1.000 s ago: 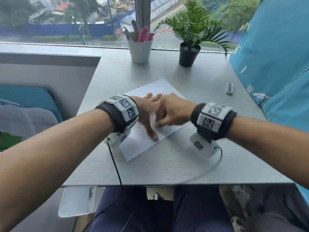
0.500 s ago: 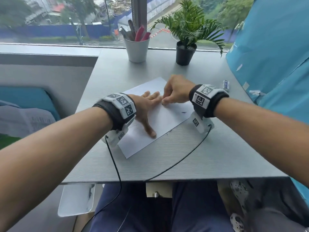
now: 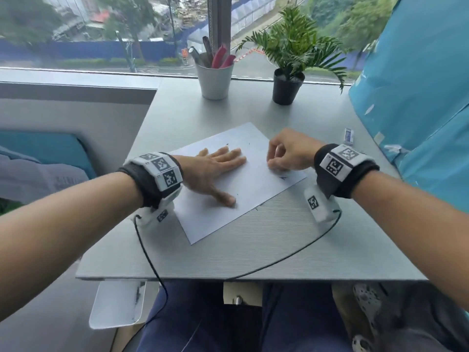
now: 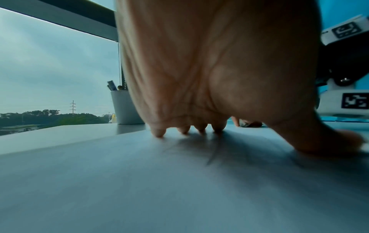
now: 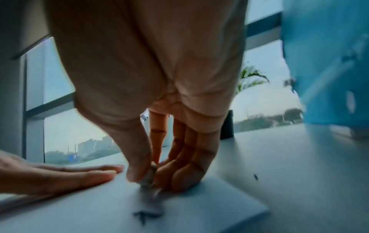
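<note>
Head view: left hand (image 3: 208, 171) flat on paper (image 3: 253, 181), right hand (image 3: 289, 153) pinching grey object (image 5: 148, 176) near its right edge.

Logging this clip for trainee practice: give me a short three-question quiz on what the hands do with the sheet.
1. True or false: the left hand lies flat on the paper.
2. The right hand pinches: A) a pen, B) a small eraser, C) a ruler?
3. What stands beside the white cup by the window?
Key: 1 true; 2 B; 3 a potted plant.
</note>
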Demonstrator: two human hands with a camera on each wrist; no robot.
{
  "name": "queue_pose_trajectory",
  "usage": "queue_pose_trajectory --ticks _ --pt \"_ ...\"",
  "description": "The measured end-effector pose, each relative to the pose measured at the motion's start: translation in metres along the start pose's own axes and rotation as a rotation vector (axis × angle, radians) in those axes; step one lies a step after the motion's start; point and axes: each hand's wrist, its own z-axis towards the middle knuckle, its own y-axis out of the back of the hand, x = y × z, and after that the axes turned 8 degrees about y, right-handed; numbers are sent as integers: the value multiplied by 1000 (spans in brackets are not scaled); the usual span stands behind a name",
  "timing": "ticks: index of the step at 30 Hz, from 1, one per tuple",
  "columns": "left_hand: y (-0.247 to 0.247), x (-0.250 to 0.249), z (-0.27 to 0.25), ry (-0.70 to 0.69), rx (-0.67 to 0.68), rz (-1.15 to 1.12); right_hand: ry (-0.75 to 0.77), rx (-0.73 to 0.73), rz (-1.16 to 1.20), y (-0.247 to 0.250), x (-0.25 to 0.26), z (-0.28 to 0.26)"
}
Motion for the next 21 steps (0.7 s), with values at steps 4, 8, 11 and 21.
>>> queue_pose_trajectory --ticks 4,8,11,21 --pt "3 23 -20 194 -137 274 5 -15 38 0 -3 1" --pt "5 -11 -32 -42 -246 306 2 23 28 4 -2 5" --pt "-13 -66 -28 -372 -130 205 13 23 11 6 2 5" --pt "-22 -7 -29 -129 56 57 -28 -1 40 4 1 3"
